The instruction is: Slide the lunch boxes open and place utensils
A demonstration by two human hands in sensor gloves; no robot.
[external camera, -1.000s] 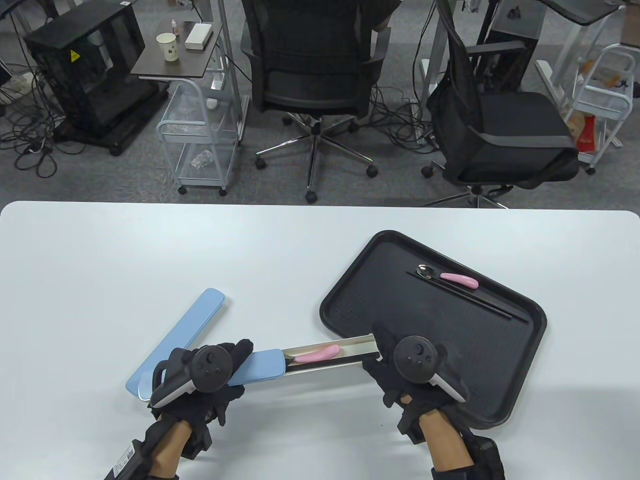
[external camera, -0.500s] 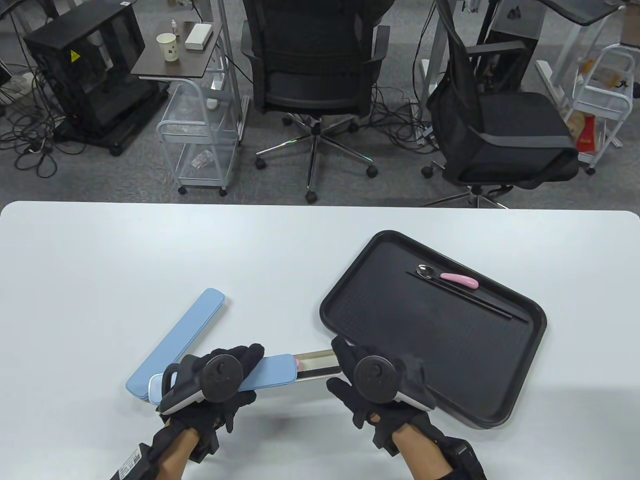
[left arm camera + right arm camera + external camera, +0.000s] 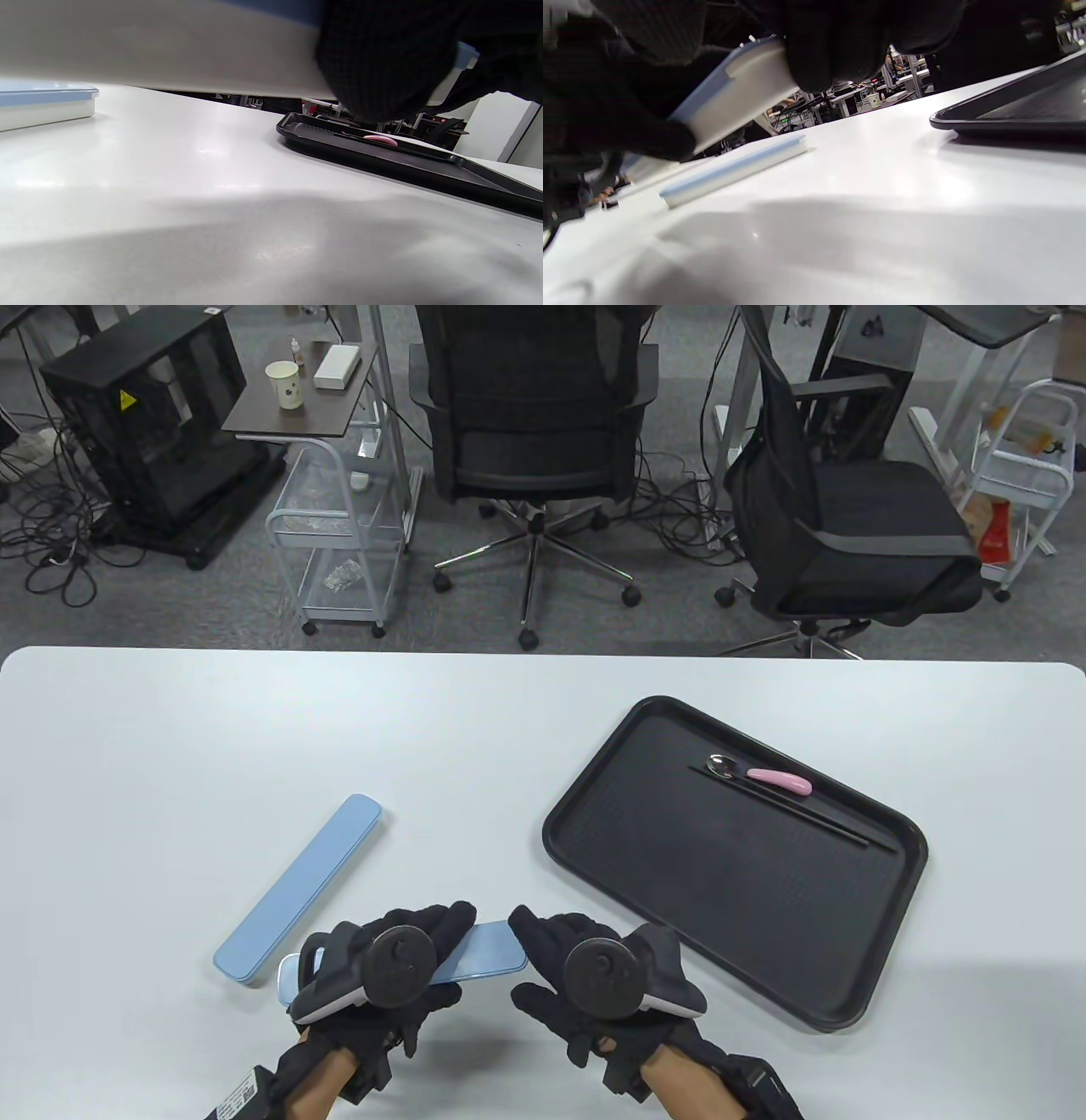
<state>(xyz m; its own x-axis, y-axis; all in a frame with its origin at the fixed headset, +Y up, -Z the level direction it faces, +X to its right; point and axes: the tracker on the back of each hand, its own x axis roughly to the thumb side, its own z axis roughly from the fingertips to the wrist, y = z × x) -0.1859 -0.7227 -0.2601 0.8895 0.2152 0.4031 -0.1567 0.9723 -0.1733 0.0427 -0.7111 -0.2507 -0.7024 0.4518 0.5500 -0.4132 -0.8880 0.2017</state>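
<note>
A slim blue lunch box (image 3: 484,954) is held between both hands near the table's front edge, with its lid slid fully over the white base. My left hand (image 3: 428,937) grips its left part. My right hand (image 3: 528,963) grips its right end, and its fingers (image 3: 831,42) wrap that end of the box (image 3: 742,93). The box's white underside (image 3: 169,42) hangs above the table. A second closed blue lunch box (image 3: 297,891) lies on the table to the left. A pink-handled spoon (image 3: 768,779) and black chopsticks (image 3: 797,810) lie on the black tray (image 3: 679,848).
The tray sits right of the hands, its near left edge close to my right hand; it also shows in the left wrist view (image 3: 407,163) and the right wrist view (image 3: 1009,114). The second box (image 3: 734,171) lies just behind the held one. Office chairs stand beyond the table's far edge.
My right hand moved left and pushed the white inner tray, with its pink utensil, back into the blue lid. The box went from pulled open to shut.
</note>
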